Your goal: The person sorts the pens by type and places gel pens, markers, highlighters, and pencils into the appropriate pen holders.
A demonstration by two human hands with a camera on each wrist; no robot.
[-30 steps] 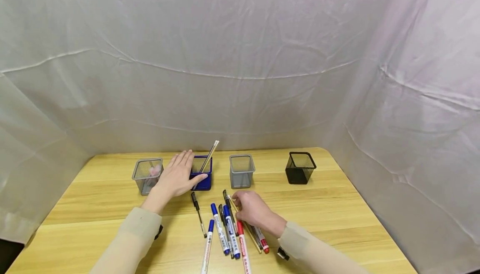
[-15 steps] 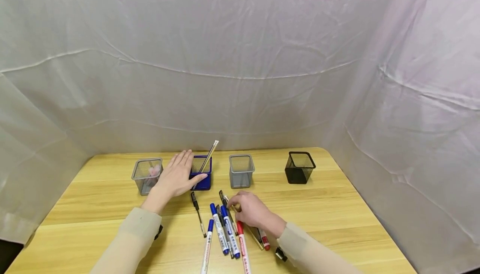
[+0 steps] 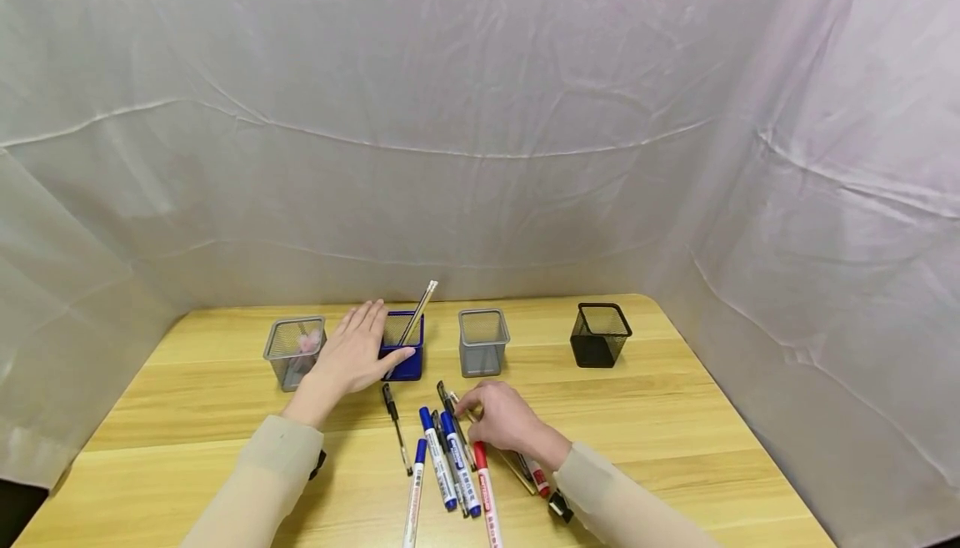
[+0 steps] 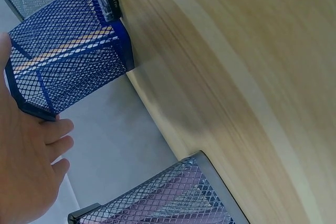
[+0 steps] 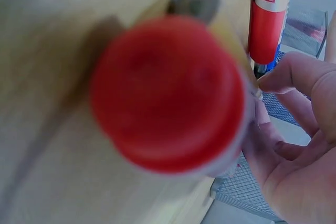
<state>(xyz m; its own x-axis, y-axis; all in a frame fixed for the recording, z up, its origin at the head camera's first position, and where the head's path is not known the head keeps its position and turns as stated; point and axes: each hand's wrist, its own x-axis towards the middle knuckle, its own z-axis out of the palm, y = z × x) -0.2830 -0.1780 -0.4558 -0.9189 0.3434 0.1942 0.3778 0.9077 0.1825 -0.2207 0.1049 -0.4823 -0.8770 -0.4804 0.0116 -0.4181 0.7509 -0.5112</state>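
My left hand lies over the side of a blue mesh pen holder, fingers stretched back and thumb across its front. Pencils with white ends lean in that holder. In the left wrist view the fingertips stand at the rim of the blue holder. My right hand pinches a gold pencil lying among the pens, its middle hidden by the hand. Next to it lie a red marker and a second red marker. A blurred red cap fills much of the right wrist view.
Left of the pencils lie several blue-capped markers and a black pen. A grey mesh holder with something pink inside stands far left. Another grey holder and a black holder stand along the back, before a pale curtain.
My right hand has shifted slightly left with the pencil's white end, and the pencil's lower end has swung right. The red marker beside the wrist has moved right. My left hand stays put.
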